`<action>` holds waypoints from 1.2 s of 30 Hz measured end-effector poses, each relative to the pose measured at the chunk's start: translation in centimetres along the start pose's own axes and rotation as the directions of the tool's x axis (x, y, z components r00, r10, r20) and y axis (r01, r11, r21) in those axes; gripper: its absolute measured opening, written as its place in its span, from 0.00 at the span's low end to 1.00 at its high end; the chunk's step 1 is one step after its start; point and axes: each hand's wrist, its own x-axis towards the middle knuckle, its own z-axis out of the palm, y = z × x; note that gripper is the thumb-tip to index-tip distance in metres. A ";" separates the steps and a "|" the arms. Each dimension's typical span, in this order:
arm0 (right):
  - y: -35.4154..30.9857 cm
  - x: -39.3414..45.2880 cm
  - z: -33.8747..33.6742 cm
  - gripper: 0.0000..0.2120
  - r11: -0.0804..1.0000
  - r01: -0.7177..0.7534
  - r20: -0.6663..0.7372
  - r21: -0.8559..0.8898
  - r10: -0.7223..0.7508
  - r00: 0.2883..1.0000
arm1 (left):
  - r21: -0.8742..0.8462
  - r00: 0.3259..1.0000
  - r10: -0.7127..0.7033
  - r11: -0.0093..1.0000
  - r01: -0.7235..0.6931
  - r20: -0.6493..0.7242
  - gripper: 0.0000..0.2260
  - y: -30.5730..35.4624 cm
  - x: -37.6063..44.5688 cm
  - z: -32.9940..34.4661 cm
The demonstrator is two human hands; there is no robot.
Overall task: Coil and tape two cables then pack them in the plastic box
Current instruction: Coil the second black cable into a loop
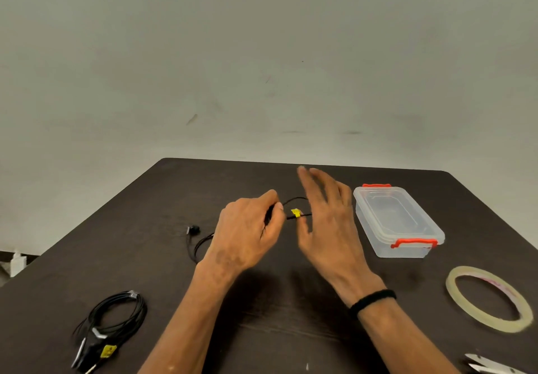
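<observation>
Above the middle of the dark table, my left hand (247, 228) pinches a thin black cable (292, 201) that carries a yellow tag (296, 213). The cable's other end trails left across the table to a small black plug (194, 229). My right hand (326, 216) hovers beside the tag with fingers spread and straight, its thumb close to the cable. A second black cable (116, 315) lies coiled at the near left, bound with clear tape. The clear plastic box (397, 221) with red latches sits lidded at the right.
A roll of clear tape (489, 298) lies flat at the near right. Scissor blades (489, 365) poke in at the bottom right corner. The table's far edge runs just behind my hands, with a plain wall beyond.
</observation>
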 end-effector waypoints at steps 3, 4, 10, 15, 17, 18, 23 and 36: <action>-0.5 -0.4 0.3 0.35 0.990 0.139 0.156 -0.007 -0.136 0.978 | 0.018 1.000 0.019 1.000 -0.019 0.018 0.09 -0.3 0.0 0.2; -0.7 -0.4 0.3 0.34 0.991 0.129 0.198 0.040 -0.134 0.971 | 0.019 1.000 0.017 1.000 -0.017 0.022 0.08 -0.3 0.0 0.3; 0.0 0.2 -1.3 0.37 0.953 -0.003 0.388 0.303 -0.121 0.914 | -0.002 1.000 -0.013 1.000 0.013 0.008 0.10 -0.7 0.0 0.3; 0.5 0.5 -0.5 0.10 0.963 0.074 0.120 0.259 -0.108 0.987 | -0.077 0.998 -0.051 0.996 0.054 0.033 0.13 -0.4 0.1 0.4; 0.9 0.6 -0.2 0.07 0.976 0.018 0.041 0.218 -0.027 0.999 | -0.088 0.996 -0.081 0.993 0.084 0.037 0.13 -0.7 0.2 0.0; 1.2 0.6 -0.2 0.07 0.978 -0.034 -0.008 0.204 0.036 0.999 | -0.087 0.994 -0.104 0.991 0.106 0.027 0.13 -1.1 0.2 -0.2; 2.5 0.5 -0.2 0.06 0.949 -0.273 -0.121 0.159 0.293 0.949 | -0.004 0.982 -0.189 0.982 0.189 -0.020 0.14 -2.7 0.0 -1.3; 0.9 0.0 1.2 0.05 0.980 0.064 -0.079 0.187 -0.050 0.996 | 0.023 0.999 -0.002 1.000 0.001 0.033 0.09 -0.1 -0.1 0.3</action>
